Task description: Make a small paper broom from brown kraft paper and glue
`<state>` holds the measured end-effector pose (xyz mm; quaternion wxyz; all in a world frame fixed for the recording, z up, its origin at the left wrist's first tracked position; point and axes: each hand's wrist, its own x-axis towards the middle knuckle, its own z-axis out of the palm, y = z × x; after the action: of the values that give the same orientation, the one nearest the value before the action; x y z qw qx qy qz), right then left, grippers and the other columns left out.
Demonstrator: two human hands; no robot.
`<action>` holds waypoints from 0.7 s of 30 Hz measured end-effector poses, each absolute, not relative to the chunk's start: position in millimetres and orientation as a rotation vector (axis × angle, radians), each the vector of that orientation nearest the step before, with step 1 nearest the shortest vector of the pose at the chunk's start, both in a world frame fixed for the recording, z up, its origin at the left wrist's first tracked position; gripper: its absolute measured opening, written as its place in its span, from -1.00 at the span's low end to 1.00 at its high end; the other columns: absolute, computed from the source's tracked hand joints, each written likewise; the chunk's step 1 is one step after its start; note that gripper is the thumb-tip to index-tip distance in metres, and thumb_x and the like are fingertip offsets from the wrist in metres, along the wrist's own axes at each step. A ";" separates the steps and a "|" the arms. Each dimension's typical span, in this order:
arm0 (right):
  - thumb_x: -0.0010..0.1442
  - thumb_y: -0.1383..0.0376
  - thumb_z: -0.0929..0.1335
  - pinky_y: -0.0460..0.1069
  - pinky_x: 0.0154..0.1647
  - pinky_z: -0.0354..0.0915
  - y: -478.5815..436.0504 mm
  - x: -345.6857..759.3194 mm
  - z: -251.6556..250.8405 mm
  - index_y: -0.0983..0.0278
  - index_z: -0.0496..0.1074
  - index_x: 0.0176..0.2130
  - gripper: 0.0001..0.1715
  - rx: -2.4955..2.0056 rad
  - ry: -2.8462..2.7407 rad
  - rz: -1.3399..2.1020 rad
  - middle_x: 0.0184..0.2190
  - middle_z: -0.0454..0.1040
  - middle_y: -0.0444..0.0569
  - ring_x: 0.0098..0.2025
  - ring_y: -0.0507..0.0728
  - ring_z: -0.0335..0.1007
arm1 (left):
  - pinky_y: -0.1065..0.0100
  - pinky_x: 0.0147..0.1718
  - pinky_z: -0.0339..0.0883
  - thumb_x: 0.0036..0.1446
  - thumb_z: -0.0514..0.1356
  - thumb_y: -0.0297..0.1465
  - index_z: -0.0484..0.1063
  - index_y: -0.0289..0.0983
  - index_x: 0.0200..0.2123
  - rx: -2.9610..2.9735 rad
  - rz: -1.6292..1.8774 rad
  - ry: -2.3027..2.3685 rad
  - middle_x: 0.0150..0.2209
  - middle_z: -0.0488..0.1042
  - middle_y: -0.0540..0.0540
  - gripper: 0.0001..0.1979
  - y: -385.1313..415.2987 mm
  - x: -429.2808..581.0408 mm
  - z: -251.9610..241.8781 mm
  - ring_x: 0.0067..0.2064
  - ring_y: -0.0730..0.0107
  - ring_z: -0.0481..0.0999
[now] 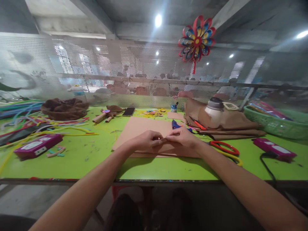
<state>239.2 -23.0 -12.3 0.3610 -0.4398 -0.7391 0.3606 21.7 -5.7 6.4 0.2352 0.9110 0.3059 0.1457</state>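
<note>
My left hand and my right hand meet over a large sheet of brown paper on the green table. Fingers and thumbs are pinched together on a small bit of brown paper; whether it belongs to the sheet or is a separate piece I cannot tell. Just behind my right hand lies a blue glue gun, partly hidden by it. Red-handled scissors and a yellow-handled pair rest to the right, beside my forearm.
Left: purple power strip, colourful pipe cleaners, brown fabric bundle. Further back: rolled brown pieces, phone, small blue jar. Right: folded brown material, bottle, orange cutter, green basket, another power strip.
</note>
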 end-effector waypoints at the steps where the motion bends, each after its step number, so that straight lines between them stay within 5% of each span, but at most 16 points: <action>1: -0.04 0.09 0.43 -0.08 -0.52 -0.02 -22.8 239.1 -12.3 0.38 0.56 -0.46 -0.63 -1.143 -1.880 0.941 -0.63 0.33 -0.16 -0.55 -0.03 0.08 | 0.41 -0.38 0.16 0.17 0.05 -0.23 0.46 -0.32 -0.30 2.514 0.405 0.857 -0.42 0.46 -0.04 -0.70 -6.0 21.6 6.7 -0.39 0.43 0.36; 14: -0.12 0.01 0.48 -0.09 -0.61 -0.03 -10.7 252.7 -15.9 0.36 0.44 -0.61 -0.54 -1.057 -1.622 1.079 -0.75 0.26 -0.20 -0.65 -0.06 0.04 | 0.46 -0.54 0.11 0.14 0.11 -0.13 0.39 -0.30 -0.47 2.239 0.458 0.835 -0.64 0.33 0.06 -0.65 -2.0 7.4 9.7 -0.58 0.53 0.26; 21: 0.00 -0.04 0.41 -0.02 -0.28 0.31 -26.8 253.6 1.0 0.28 0.50 -0.27 -0.54 -0.747 -1.615 1.240 -0.40 0.52 -0.01 -0.37 0.08 0.41 | 0.52 -0.69 -0.05 0.03 0.21 -0.05 0.28 -0.28 -0.48 1.729 0.525 0.593 -0.66 0.20 0.13 -0.61 -11.0 10.6 5.5 -0.68 0.64 0.13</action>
<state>253.6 -26.8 1.0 0.4676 -0.3045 -0.6582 0.5053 10.6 -11.0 5.5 0.5811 0.7399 0.2537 0.2246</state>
